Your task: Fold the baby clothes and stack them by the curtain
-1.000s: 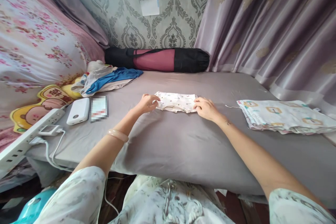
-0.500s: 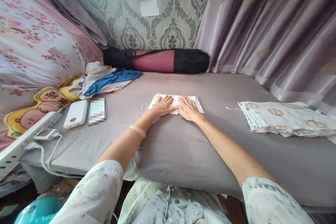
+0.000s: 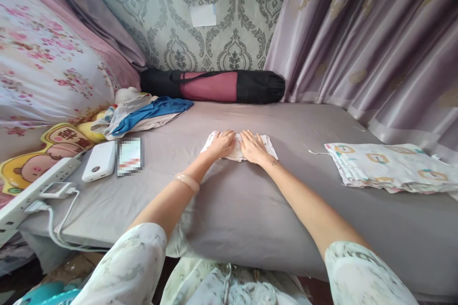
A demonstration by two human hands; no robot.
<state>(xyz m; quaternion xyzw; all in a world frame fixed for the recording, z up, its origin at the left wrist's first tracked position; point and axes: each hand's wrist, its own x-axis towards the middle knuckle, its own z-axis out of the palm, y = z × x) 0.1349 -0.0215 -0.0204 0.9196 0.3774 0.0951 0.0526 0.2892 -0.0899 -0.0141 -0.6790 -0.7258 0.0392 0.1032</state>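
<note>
A small folded white cloth with a faint print (image 3: 236, 151) lies on the grey bed sheet (image 3: 243, 214) in front of me. My left hand (image 3: 222, 144) rests palm down on its left part, fingers reaching towards the far edge. Over the right part lies my right hand (image 3: 252, 147), also palm down with its fingers stretched out. A narrow strip of cloth shows between the two hands, and its outer corners stick out past them. Neither hand is closed around anything; the palms hide much of the cloth.
Folded printed cloths (image 3: 390, 167) lie stacked on the right. To the left are a white power bank (image 3: 99, 162), a blurred-out item (image 3: 129, 156), a power strip (image 3: 43, 186) with cables, and crumpled clothes (image 3: 150, 114). A black and pink rolled bag (image 3: 211, 86) lies along the wall.
Both hands stay on the cloth; the right hand's fingers have drawn closer together and both hands look more arched. The view has tilted slightly upward.
</note>
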